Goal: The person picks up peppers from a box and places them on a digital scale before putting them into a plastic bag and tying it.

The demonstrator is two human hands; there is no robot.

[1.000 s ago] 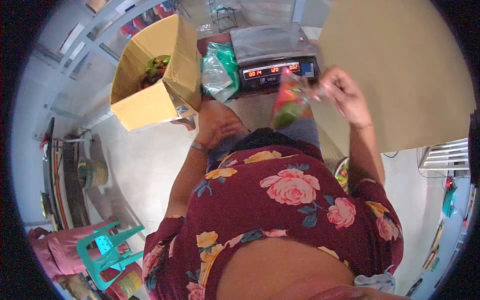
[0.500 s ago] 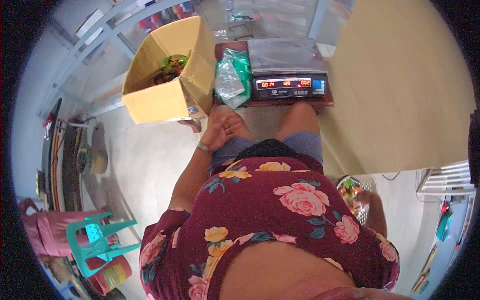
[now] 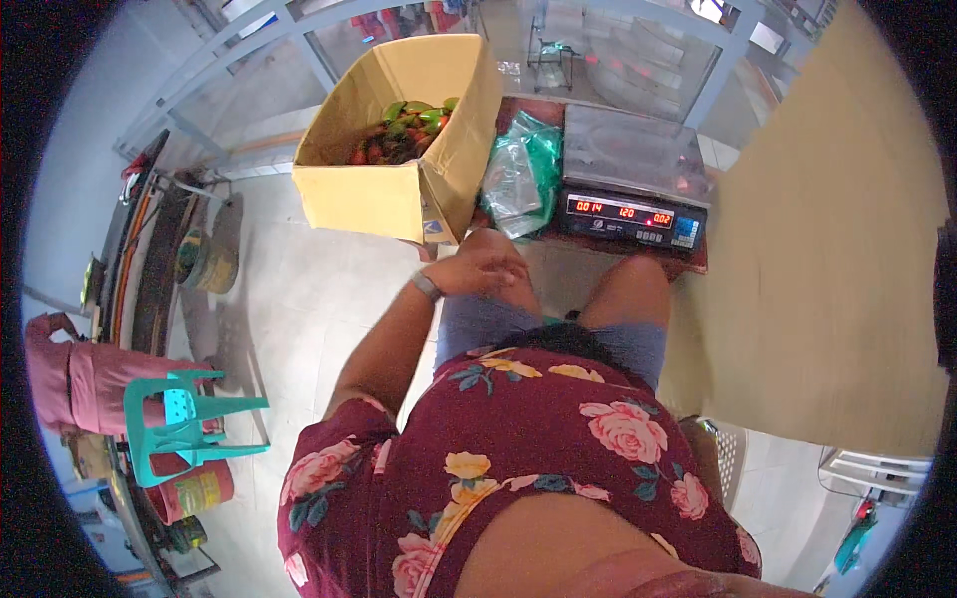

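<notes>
My left hand [image 3: 486, 271] rests on my left thigh, fingers loosely stretched out, holding nothing; a watch or bracelet [image 3: 427, 286] circles its wrist. Only part of my right arm [image 3: 702, 453] shows beside my body; the right hand is hidden. Ahead of my left hand stands an open cardboard box [image 3: 361, 199] with red and green vegetables [image 3: 414, 128] inside. Right of the box lie clear and green plastic bags [image 3: 520, 181]. A digital scale [image 3: 634, 214] with lit red digits is beside them, its metal pan [image 3: 633, 145] bare.
A large tan panel [image 3: 827, 249] fills the right side. Below it, a pale perforated basket [image 3: 731, 460] is partly hidden by my body. To the left stand a turquoise plastic stool [image 3: 189, 424], a reddish bucket [image 3: 194, 490] and another round container [image 3: 211, 264]. Glass panes [image 3: 399, 60] line the back.
The whole view has shifted, so the box and scale appear farther right. My left hand has turned from palm up to palm down on the thigh. My right arm shows less, and the basket's contents are hidden.
</notes>
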